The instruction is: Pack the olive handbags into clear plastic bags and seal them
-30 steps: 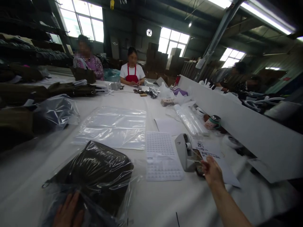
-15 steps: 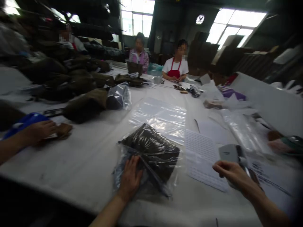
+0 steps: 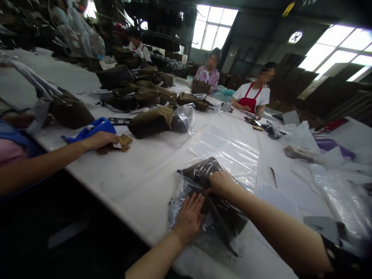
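A dark olive bag (image 3: 232, 217) in clear plastic wrap lies on the white table in front of me. My left hand (image 3: 190, 217) rests flat on the folded plastic, fingers stretched out. Close by, my right hand (image 3: 222, 184) presses on the wrapped bag with its fingers curled together; what they hold, if anything, is hidden. Beyond the package is a stack of clear plastic bags (image 3: 247, 151). To the right of it lie a sheet of printed labels (image 3: 279, 199) and a grey device (image 3: 321, 228), probably a tape dispenser, partly behind my right forearm.
At the left, a co-worker's hand (image 3: 104, 140) touches small brown pieces (image 3: 123, 143) beside a blue item (image 3: 100, 127). Several olive bags (image 3: 151, 120) are heaped across the table. A co-worker in a red apron (image 3: 250, 102) sits at the far side. More plastic (image 3: 334, 193) lies right.
My right hand has moved left from beside the grey device onto the wrapped bag. My left hand stays flat on it. The view has swung left.
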A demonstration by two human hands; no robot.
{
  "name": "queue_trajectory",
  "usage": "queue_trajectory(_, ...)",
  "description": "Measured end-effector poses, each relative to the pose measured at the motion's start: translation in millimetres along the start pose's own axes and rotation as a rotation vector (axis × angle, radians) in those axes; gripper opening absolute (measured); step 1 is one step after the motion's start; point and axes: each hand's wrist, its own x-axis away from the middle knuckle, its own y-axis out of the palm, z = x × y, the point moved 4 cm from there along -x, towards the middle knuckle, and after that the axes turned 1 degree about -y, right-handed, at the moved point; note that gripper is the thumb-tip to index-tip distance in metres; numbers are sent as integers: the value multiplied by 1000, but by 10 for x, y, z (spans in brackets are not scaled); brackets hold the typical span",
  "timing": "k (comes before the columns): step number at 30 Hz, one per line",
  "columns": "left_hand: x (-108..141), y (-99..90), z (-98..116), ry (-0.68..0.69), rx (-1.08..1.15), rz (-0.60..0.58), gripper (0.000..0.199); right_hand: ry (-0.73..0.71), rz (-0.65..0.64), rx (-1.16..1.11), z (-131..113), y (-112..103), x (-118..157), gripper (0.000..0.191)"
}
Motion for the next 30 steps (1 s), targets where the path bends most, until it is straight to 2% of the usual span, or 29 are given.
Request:
queue_trajectory(3, 1, -5, 12, 21, -35, -43, 54, 48, -70, -89, 205, -213, 17, 26)
queue_trajectory(5, 0, -1, 2, -3, -11, -43, 57, 35, -125, -201, 196, -303, 158, 19)
queue_trajectory(7, 1, 10, -17, -40, 43, -28, 63, 53, -185, -532, 82, -279, 397, 25)
queue_trajectory(10, 5, 20, -49, -84, 131, 22, 66, 184, -325, -1286, -163, -4, 827, 35)
queue_trajectory(11, 5, 22, -59, -92, 157, 35, 64, 242, -384, -1473, -234, 124, 955, 41)
queue_trajectory(14, 5, 18, -83, -107, 228, 46, 59, 390, -496, -1668, -333, 487, 1174, 61)
queue_trajectory(17, 4, 11, -99, -109, 266, 29, 56, 530, -415, -1659, -274, 694, 1148, 75)
queue_trajectory(20, 3, 15, -121, -117, 259, 15, 53, 620, -306, -1596, -203, 747, 1063, 82)
queue_trajectory(22, 1, 23, -133, -110, 238, 12, 52, 624, -275, -1569, -198, 755, 1038, 84)
queue_trajectory(26, -3, 58, -104, -10, 121, -61, 51, 591, -257, -1464, -209, 798, 1044, 81)
queue_trajectory(28, 0, 74, -83, 22, 41, -95, 56, 555, -288, -1294, -186, 791, 1037, 78)
queue_trajectory(30, 4, 79, -72, 25, -27, -96, 61, 433, -299, -915, -135, 696, 993, 72)
